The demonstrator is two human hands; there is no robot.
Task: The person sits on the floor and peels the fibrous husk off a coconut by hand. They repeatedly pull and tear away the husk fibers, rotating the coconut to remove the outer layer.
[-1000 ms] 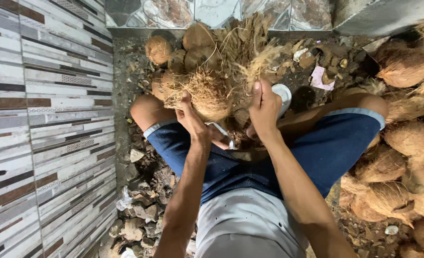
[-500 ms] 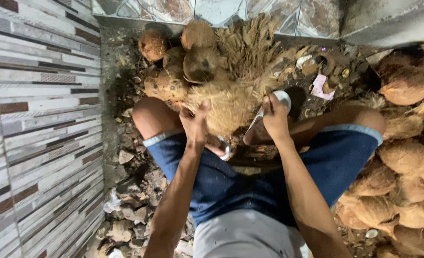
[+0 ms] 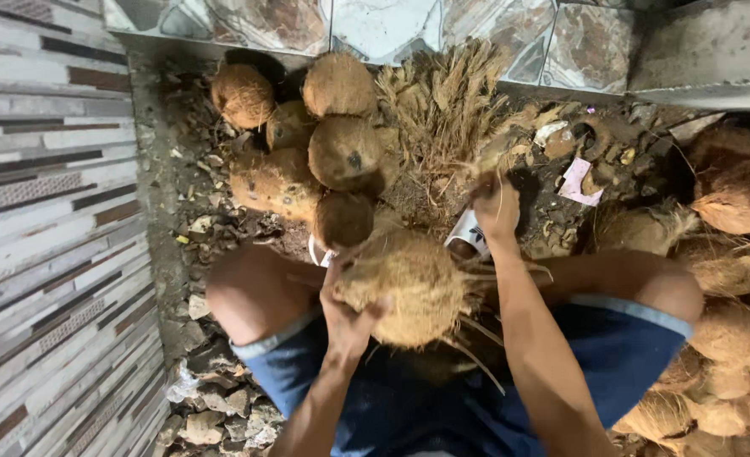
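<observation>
The left hand [image 3: 347, 315] grips a fibrous coconut [image 3: 413, 286] above the lap, between the knees. Just beyond, the right hand [image 3: 495, 206] is clenched on a tuft of husk fibre [image 3: 447, 110] (its fingers blurred). Farther off, 5 husked coconuts [image 3: 343, 151] sit heaped against the wall.

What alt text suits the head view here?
A seated person's left hand grips a fibrous coconut over their lap while the right hand pulls husk fibre away. Husked coconuts are piled ahead.
</observation>
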